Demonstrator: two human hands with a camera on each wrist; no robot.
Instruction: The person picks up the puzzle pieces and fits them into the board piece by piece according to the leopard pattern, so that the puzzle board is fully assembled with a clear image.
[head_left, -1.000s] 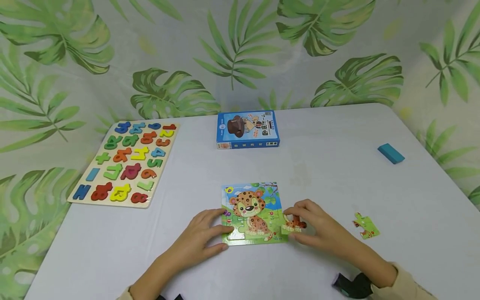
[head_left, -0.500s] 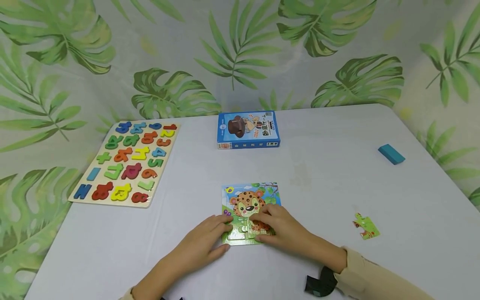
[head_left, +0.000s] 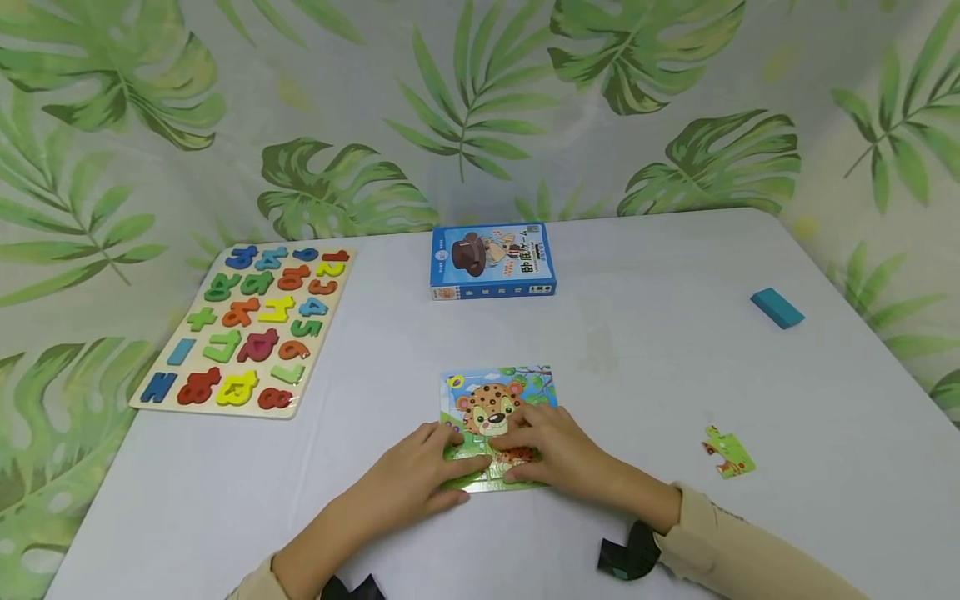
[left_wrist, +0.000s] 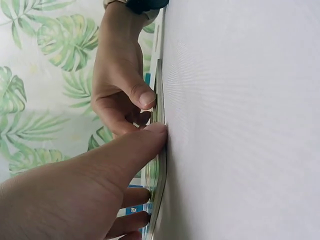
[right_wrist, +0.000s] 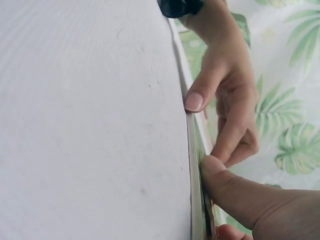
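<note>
A square leopard jigsaw puzzle point(head_left: 543, 383) lies on the white table in the head view. My left hand point(head_left: 408, 467) rests at its near left corner, thumb by the front edge and fairly straight fingers reaching over the board. My right hand point(head_left: 562, 446) pinches a puzzle piece point(head_left: 517, 455) with the spotted body on it, low over the board's right half. In the right wrist view that piece point(right_wrist: 210, 217) sits slightly tilted above the board, the right thumb at its edge. The hands partly hide the lower board. A loose green puzzle piece point(head_left: 729, 452) lies to the right.
A wooden number board point(head_left: 180, 396) with several coloured numerals and signs lies at the left. Behind the puzzle is a blue game box point(head_left: 491, 258). A teal block point(head_left: 777, 307) lies far right. A leaf-patterned cloth point(head_left: 480, 108) hangs behind the table.
My right hand has carried the leopard-body piece from beside the board's right edge left onto the board. My left index finger has slid further right over the puzzle.
</note>
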